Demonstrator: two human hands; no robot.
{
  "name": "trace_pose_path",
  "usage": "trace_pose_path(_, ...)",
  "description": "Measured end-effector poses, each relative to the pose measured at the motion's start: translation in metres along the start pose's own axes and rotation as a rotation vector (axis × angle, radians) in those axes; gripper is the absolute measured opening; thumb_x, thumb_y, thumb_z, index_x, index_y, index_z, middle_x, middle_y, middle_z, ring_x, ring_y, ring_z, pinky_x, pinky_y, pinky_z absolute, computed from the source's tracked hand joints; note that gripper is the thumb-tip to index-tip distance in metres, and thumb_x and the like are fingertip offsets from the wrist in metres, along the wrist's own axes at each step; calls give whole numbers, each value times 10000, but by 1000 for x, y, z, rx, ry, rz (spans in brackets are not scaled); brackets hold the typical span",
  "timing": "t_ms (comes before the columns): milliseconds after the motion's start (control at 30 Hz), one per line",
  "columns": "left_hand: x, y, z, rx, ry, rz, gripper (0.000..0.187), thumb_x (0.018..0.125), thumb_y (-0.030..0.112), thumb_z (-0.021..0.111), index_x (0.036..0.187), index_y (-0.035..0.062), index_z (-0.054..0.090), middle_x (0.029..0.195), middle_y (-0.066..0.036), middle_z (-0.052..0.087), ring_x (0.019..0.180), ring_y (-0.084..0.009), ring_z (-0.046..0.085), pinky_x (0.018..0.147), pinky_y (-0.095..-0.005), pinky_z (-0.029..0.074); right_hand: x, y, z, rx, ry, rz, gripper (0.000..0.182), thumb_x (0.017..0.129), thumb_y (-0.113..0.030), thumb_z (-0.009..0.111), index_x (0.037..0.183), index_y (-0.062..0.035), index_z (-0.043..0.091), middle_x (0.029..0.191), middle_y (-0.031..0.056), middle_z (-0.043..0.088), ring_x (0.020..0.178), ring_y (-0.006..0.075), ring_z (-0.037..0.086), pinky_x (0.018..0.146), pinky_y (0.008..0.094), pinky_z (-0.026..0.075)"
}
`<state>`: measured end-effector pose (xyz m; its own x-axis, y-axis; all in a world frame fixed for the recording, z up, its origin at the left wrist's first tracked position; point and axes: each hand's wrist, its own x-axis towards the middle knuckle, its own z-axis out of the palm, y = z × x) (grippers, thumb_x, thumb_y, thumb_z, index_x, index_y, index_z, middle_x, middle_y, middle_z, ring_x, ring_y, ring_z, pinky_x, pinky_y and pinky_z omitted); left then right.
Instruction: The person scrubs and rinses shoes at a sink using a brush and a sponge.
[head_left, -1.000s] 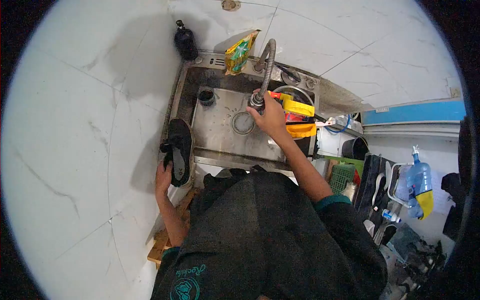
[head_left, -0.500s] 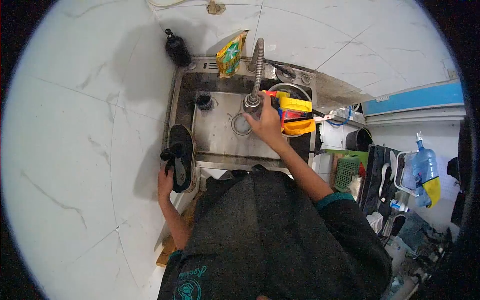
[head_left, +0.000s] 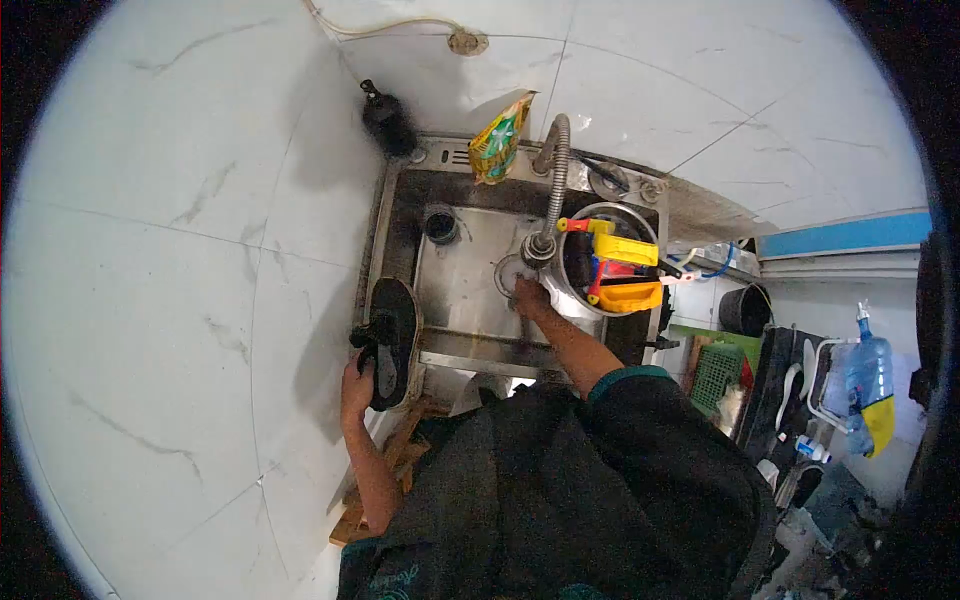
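Note:
My left hand (head_left: 357, 388) is closed on the side of a black sandal (head_left: 398, 345), which rests upright along the left front corner of the sink, sole to the right. Down in the metal sink (head_left: 465, 335), my right hand (head_left: 531, 297) is at the round drain (head_left: 508, 272), fingers bunched and pointing down. What they hold, if anything, is hidden. Just above that hand hangs the head of the flexible metal faucet (head_left: 556, 195). A small black cup (head_left: 440, 226) sits in the basin's back left.
A metal bowl (head_left: 580, 300) with yellow, red and blue plastic-handled tools (head_left: 626, 250) occupies the sink's right side. Behind the basin stand a black bottle (head_left: 388, 122) and a yellow-green pouch (head_left: 500, 140). Right of the sink are a black bucket (head_left: 745, 308) and green basket (head_left: 717, 378).
My right hand has left the faucet head and moved down to the drain. My left hand stays on the sandal. The whole view has shifted slightly.

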<state>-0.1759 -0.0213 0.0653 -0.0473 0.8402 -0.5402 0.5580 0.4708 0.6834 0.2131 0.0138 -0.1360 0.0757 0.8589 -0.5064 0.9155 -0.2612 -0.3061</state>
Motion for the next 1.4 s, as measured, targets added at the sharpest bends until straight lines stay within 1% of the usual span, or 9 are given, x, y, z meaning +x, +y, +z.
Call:
trace_pose_path(267,-6,9,0,158,64,18,456,947,233,492,1338,-1,488,1291,-220,558,1202,-360,532,1017,-387,392,39,37,59,100,-200,12,604,786,-291,636,1293,-14,461,1104,216,616,1048,371,614,871,496,505)
trace_pose_path(367,5,-18,2,128,45,24,472,952,268,497,1343,4,484,1302,-225,548,1221,-373,513,1028,-396,387,76,68,148,-33,53,-362,308,830,-292,586,1027,-58,619,1026,173,651,970,340,651,798,501,530)
trace_pose_path(467,3,-21,2,178,68,-20,484,956,290,499,1345,3,480,1312,-231,536,1238,-378,497,1035,-407,383,33,-1,30,99,-276,248,303,828,-313,578,1000,-71,639,1027,152,655,974,305,656,816,448,537)
trace_pose_path(667,5,-22,1,95,-15,-34,472,965,296,491,1325,-8,495,1336,-232,516,1259,-375,475,1050,-415,362,51,22,65,143,-65,-39,428,763,-300,625,1049,17,597,989,186,665,899,380,655,780,482,535)
trace_pose_path(867,1,-13,4,107,63,-9,473,965,299,488,1303,-32,503,1296,-235,548,1233,-386,494,1053,-406,357,43,15,46,-152,-131,-35,356,808,-293,582,1071,-55,618,983,165,666,918,317,666,758,511,528)
trace_pose_path(967,1,-7,3,92,36,-11,472,965,294,489,1313,-24,499,1295,-237,548,1228,-389,498,1051,-402,360,83,64,121,-403,47,-259,304,857,-251,522,1088,-79,620,999,162,665,928,301,668,746,505,530)
trace_pose_path(1067,3,-16,3,176,76,-21,453,963,273,493,1314,-14,505,1296,-237,549,1220,-385,507,1041,-395,372,65,43,76,-291,-33,-100,258,876,-192,481,1048,-67,629,964,150,674,926,294,668,742,504,531)
trace_pose_path(1233,10,-33,5,29,38,53,405,957,226,496,1277,-18,535,1234,-227,595,1164,-357,557,988,-375,413,45,34,62,-183,495,-251,205,851,-171,524,989,-60,627,849,138,679,817,292,683,662,471,543)
trace_pose_path(1400,-10,27,3,137,74,44,373,939,173,486,1248,-24,551,1163,-208,637,1086,-336,599,936,-360,437,-3,16,-3,-213,187,-249,183,849,-155,535,962,-43,625,765,143,668,738,313,679,632,454,544)
